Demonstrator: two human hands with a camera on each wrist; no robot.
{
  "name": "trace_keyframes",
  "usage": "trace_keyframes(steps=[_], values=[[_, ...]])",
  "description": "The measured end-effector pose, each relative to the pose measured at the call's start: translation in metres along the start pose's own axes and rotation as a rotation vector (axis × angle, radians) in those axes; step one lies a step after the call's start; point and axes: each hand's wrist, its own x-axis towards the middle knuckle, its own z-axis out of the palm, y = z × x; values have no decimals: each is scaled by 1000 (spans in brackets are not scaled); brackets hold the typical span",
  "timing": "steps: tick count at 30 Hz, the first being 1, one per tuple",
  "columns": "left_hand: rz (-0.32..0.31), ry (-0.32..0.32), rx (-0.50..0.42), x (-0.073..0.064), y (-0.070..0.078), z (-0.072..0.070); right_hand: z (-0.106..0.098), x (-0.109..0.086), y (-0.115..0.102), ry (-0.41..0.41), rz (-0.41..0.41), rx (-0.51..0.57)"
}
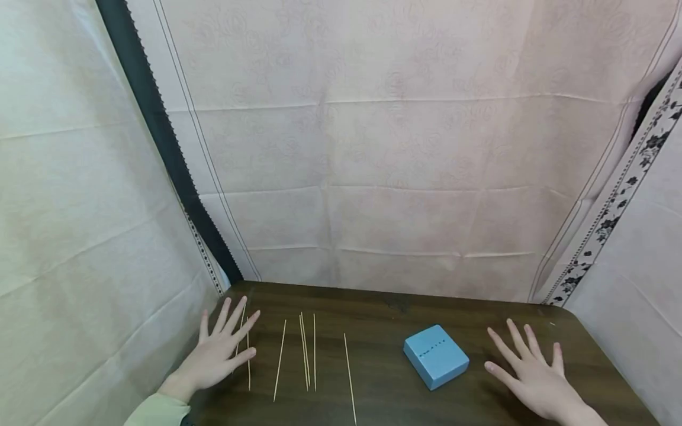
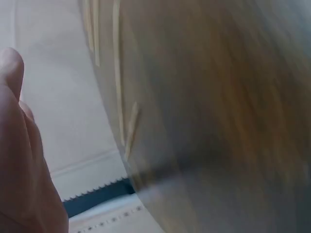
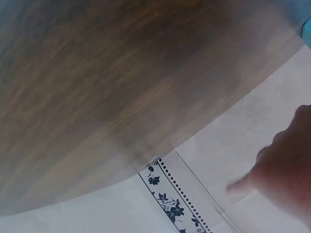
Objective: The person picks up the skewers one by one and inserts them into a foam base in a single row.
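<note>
My left hand (image 1: 215, 355) is spread with straight fingers over the left side of the table, above two thin wooden sticks (image 1: 248, 370) that it partly hides. On the right, my right hand (image 1: 538, 378) has its fingers spread too and holds nothing. A light blue block (image 1: 436, 357), with a row of small dark marks across its top, lies nearest to the right hand, apart from it. Between the left hand and the block lie several more thin wooden sticks (image 1: 279, 361), roughly lengthwise. One stick (image 1: 349, 378) lies separately, closer to the block.
The dark wooden table (image 1: 373, 307) has rounded far corners. Pale cloth (image 1: 394, 148) hangs behind it, with more cloth (image 1: 80, 207) on the left and a flower-bordered cloth (image 1: 639, 254) on the right.
</note>
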Motion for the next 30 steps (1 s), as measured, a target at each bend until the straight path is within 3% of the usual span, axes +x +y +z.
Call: trace_keyframes(steps=[5, 13, 19, 26, 30], values=[[24, 23, -127, 13, 21, 2, -6, 10, -4, -80, -51, 194], [35, 78, -296, 36, 66, 6, -14, 36, -23, -106, -140, 295], [-45, 99, -503, 56, 102, 16, -12, 56, -35, -150, -161, 465], [-106, 195, -781, 81, 142, 30, 3, 72, -39, -300, -253, 760], [-123, 211, -897, 89, 155, 39, 7, 74, -42, -317, -273, 793]])
